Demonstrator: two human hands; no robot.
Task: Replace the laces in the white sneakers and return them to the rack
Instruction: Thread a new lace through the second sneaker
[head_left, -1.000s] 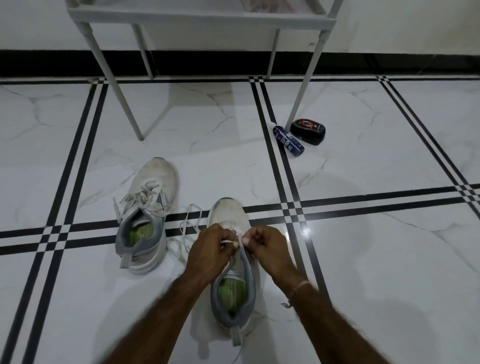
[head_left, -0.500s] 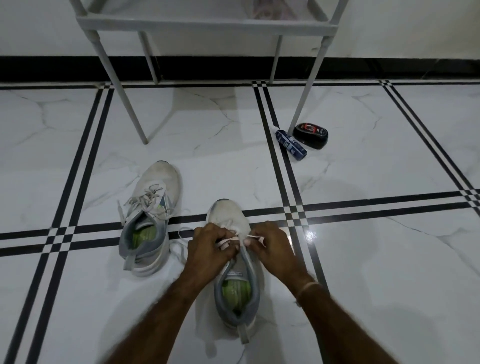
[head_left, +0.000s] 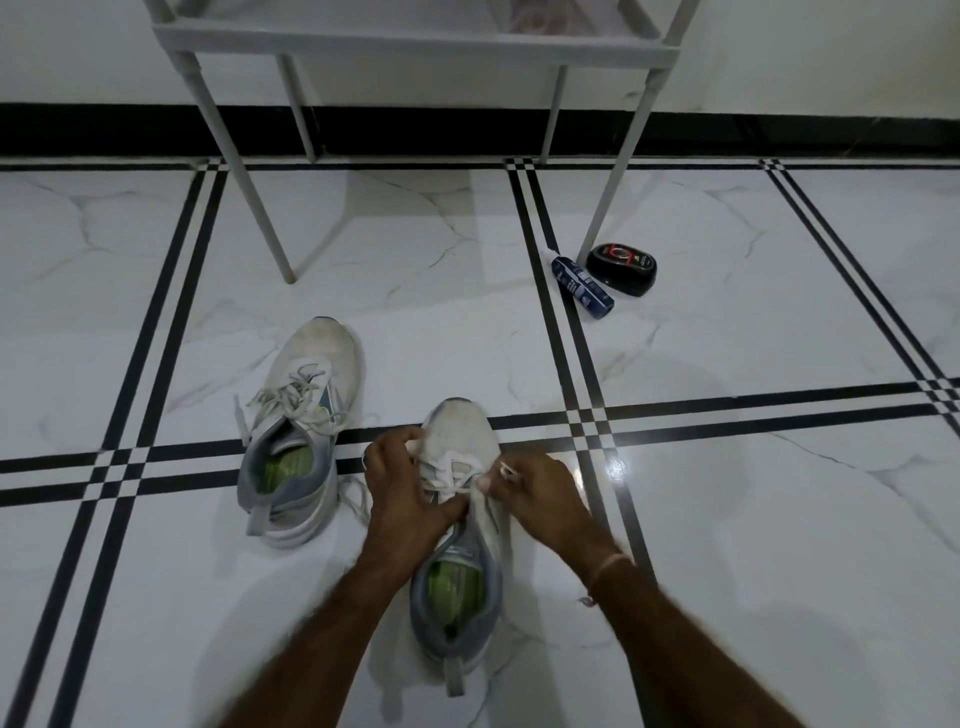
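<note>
Two white sneakers with grey collars and green insoles lie on the marble floor. The left sneaker (head_left: 298, 415) has loose laces in its eyelets. The right sneaker (head_left: 460, 525) sits between my hands, toe pointing away from me. My left hand (head_left: 410, 488) grips the white lace (head_left: 441, 486) at the shoe's left side, thumb pressed on the tongue. My right hand (head_left: 535, 493) pinches the lace's other end at the right side. A loose length of lace trails on the floor between the two shoes.
The white metal rack (head_left: 415, 39) stands at the back against the wall, its legs reaching the floor. A dark blue bottle (head_left: 582, 287) and a black oval shoe-polish case (head_left: 622, 268) lie by the rack's right front leg.
My hands have spread apart sideways from the middle of the right sneaker, drawing the lace across its eyelets. The view has shifted a little closer to the floor.
</note>
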